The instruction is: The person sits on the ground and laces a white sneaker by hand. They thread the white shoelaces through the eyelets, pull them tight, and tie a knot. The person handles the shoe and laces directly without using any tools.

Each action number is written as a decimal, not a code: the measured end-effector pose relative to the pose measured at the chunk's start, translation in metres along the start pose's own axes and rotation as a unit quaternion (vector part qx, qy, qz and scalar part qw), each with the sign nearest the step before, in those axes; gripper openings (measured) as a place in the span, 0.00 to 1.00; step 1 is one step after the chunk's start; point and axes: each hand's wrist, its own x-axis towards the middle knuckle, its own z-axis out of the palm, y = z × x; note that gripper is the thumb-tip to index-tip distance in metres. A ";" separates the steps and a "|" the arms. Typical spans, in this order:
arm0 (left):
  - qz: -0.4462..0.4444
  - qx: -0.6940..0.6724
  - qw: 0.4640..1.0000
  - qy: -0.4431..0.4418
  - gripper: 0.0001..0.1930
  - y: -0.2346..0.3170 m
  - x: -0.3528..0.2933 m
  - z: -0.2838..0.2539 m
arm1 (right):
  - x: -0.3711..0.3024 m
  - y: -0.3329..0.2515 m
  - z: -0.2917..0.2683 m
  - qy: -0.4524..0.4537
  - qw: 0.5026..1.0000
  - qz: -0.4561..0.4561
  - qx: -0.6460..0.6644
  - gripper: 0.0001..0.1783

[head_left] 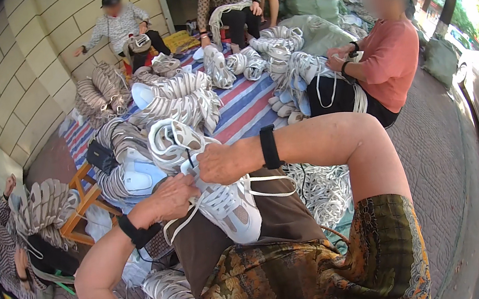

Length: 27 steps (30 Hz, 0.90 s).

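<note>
White and beige, the laced shoe (232, 208) rests on the wearer's brown-clad lap (288, 223), toe toward the body, directly beneath both hands. The left grip (172, 198) is at the near left side of its lacing, fingers bent and bunched; the right grip (220, 163) is curled close beside it, at the shoe's throat. I cannot tell what either pinches, because the fingers cover that spot. White laces (271, 185) trail out to both sides.

Beyond the lap, rows of similar shoes (182, 102) crowd a striped sheet (240, 106). A wooden frame (85, 208) stands to the left, and a heap of pale cords (325, 191) lies just right of the lap, partly behind the right forearm. A person in a pink top (394, 59) sits at the upper right.
</note>
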 end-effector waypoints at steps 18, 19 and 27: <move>-0.164 -0.036 0.986 0.010 0.11 0.008 0.028 0.006 | 0.022 -0.028 -0.011 -0.156 0.983 0.065 -0.068 0.09; -0.165 -0.058 0.985 0.012 0.11 0.006 0.026 0.006 | 0.023 -0.026 -0.011 -0.140 0.987 0.071 -0.031 0.09; -0.149 -0.153 0.974 0.069 0.09 -0.001 0.015 0.020 | 0.010 -0.019 0.009 -0.056 0.995 0.088 -0.010 0.10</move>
